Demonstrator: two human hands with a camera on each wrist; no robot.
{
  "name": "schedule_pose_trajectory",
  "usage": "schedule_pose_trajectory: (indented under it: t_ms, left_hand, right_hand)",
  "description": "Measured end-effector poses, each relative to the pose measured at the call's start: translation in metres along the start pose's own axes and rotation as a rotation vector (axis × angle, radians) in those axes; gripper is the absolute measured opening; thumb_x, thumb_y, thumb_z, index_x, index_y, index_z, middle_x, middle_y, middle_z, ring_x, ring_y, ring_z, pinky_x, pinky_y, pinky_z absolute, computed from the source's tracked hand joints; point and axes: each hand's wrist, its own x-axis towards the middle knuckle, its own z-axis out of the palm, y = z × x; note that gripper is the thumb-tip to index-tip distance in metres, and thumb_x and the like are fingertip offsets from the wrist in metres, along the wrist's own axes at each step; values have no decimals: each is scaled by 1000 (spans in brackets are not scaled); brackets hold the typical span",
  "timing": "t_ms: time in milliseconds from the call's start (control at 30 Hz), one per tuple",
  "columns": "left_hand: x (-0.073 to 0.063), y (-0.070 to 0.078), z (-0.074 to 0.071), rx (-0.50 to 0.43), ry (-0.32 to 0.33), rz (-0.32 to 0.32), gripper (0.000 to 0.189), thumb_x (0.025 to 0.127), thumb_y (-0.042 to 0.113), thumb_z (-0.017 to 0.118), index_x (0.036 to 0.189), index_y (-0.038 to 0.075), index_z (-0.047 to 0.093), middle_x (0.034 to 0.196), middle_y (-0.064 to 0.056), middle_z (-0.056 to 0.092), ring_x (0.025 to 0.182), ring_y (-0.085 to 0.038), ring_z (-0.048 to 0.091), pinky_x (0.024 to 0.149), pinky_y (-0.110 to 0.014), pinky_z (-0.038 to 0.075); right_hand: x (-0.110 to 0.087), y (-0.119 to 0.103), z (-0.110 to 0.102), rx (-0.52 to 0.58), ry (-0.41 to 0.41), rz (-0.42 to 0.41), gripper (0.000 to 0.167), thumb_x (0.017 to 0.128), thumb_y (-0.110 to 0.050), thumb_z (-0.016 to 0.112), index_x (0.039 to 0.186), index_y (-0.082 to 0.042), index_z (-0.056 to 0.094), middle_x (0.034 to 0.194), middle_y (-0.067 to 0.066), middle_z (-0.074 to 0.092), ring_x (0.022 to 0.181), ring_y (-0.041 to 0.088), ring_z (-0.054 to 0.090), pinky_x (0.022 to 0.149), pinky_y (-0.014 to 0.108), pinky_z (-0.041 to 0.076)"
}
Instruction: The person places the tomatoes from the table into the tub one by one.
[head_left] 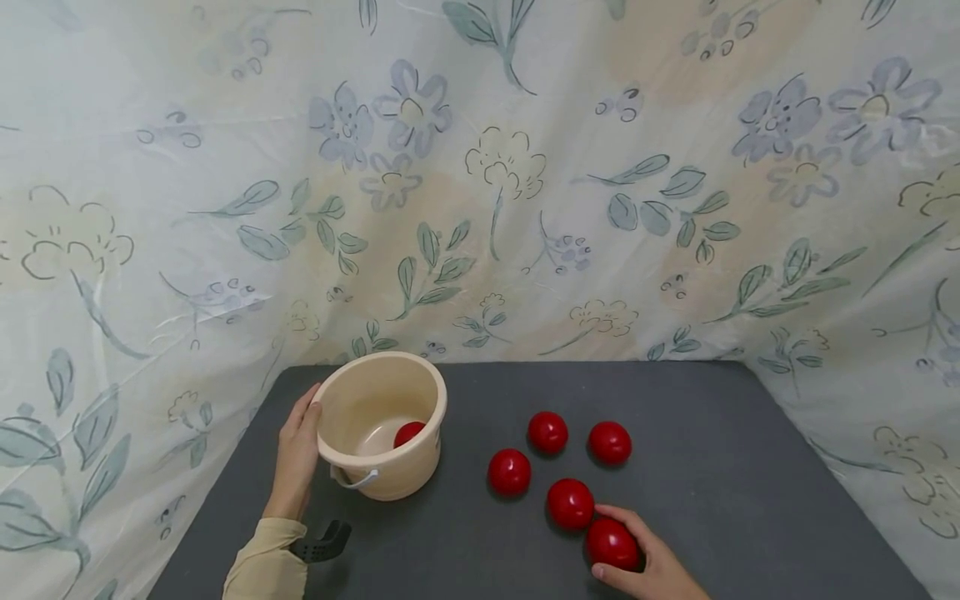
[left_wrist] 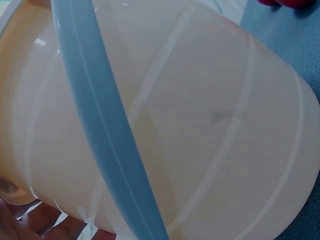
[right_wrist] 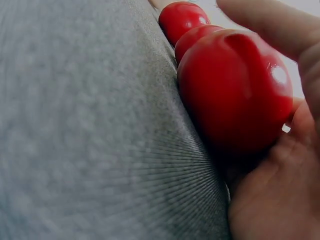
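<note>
A cream bucket (head_left: 381,479) stands at the left of the table, its mouth towards me and its pale handle (head_left: 356,481) hanging down in front. My left hand (head_left: 298,446) holds its left side near the rim. In the left wrist view the bucket's wall (left_wrist: 200,110) fills most of the picture. One red ball (head_left: 408,432) lies inside, partly hidden by the rim. My right hand (head_left: 651,560) grips a glossy red ball (head_left: 611,544) on the table, thumb on the near side and fingers on the far side; the right wrist view shows this ball (right_wrist: 230,95) close up.
Just beyond the gripped ball sits another red ball (head_left: 570,504). Farther off lie three more: a red ball (head_left: 509,472), a second red ball (head_left: 547,432) and a third red ball (head_left: 610,442). Flowered cloth (head_left: 525,275) hangs around the dark table (head_left: 720,467).
</note>
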Motion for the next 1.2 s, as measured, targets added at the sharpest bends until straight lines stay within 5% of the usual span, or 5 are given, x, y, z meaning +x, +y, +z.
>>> schedule_pose_trajectory:
  t_ms: [1000, 1200]
  left_hand:
    - [1, 1, 0, -4, -5, 3, 57, 110, 42, 30, 161, 18, 28, 167, -8, 29, 153, -32, 31, 124, -55, 27]
    - [0, 1, -1, -9, -11, 2, 57, 110, 42, 31, 161, 18, 28, 167, -7, 29, 154, -32, 30, 124, -54, 27]
  right_hand:
    - [3, -13, -2, 36, 243, 168, 66, 93, -39, 71, 149, -13, 47, 138, 15, 56, 112, 25, 57, 85, 42, 60]
    - [5, -22, -7, 51, 260, 115, 65, 92, -33, 73, 148, -15, 47, 142, 15, 54, 115, 26, 56, 85, 41, 60]
